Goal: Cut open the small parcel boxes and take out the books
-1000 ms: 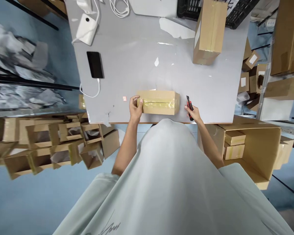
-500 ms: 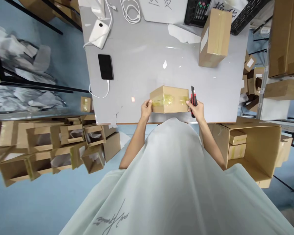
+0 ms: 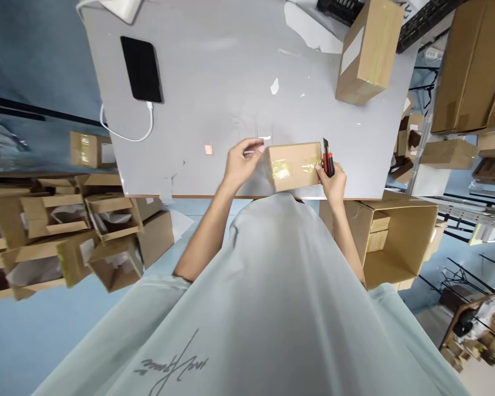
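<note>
A small taped cardboard box (image 3: 297, 168) stands at the front edge of the table, a shiny strip of clear yellowish tape running across its near face. My right hand (image 3: 333, 181) holds a red and black utility knife (image 3: 328, 159), blade pointing up and away. Its thumb also rests on the right end of the box. Just left of the box is my left hand (image 3: 242, 162), off the cardboard, with curved fingers and a gap between thumb and fingers. I make out nothing held in it.
A black phone (image 3: 142, 69) with a white cable lies on the table's left. A taller carton (image 3: 369, 55) stands back right near black crates. Open boxes (image 3: 111, 214) are stacked below left, and a large open carton (image 3: 400, 236) sits below right. Paper scraps (image 3: 274, 86) lie on the tabletop.
My left hand has let go of the box's left end and opened beside it. The box has turned slightly. The view has shifted, while my right hand keeps the knife.
</note>
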`<state>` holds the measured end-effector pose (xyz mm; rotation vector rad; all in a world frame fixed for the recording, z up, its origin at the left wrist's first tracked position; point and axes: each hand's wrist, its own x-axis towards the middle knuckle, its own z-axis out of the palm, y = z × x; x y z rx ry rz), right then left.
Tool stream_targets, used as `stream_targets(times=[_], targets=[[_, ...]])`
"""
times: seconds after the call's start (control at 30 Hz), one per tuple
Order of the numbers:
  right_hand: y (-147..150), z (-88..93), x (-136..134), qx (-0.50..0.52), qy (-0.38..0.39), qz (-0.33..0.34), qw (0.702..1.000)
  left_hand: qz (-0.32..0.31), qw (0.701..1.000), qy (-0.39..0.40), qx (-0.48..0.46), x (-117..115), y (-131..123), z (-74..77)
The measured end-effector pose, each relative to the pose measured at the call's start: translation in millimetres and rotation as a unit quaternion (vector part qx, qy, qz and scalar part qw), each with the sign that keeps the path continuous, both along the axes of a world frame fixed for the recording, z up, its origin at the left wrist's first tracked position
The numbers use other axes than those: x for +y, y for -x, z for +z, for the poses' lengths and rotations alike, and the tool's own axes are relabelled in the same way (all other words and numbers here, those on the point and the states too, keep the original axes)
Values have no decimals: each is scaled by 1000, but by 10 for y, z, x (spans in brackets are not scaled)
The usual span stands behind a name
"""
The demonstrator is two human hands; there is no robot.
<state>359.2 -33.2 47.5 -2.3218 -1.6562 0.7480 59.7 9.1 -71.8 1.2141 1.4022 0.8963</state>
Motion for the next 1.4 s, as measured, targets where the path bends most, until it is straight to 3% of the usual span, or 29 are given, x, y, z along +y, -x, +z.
stream_targets(times=[0.07,0.13,0.27,0.4,0.5,0.63,0.83,1.0,1.23,1.4], targets=[[131,61,-5,-9,2,-1,1000,-28,999,-12,-12,116,25,230],[249,149,-15,-25,3,-5,1000,-56,998,-11,-26,206,46,356],[474,379,-122,-37,-2,-17,999,-99,993,13,-57,279,109,368],[769,559,-352,34,55,-14,998,-127,990,7,-66,286,153,407],[1005,581,-507,105,84,12,991,-139,989,5,-55,320,164,525],[1226,522,-581,121,51,39,990,-143,989,24,-31,377,147,646],[1389,561,-575,46,68,46,996,-135,990,34,-32,394,101,632],[1571,686,-560,-40,131,62,989,-124,991,40,-39,394,81,601],[1913,979,-310,-153,243,95,953,-88,995,39,-34,337,-8,556],[2007,1105,-302,-211,310,115,920,-59,997,48,-25,260,-62,524]])
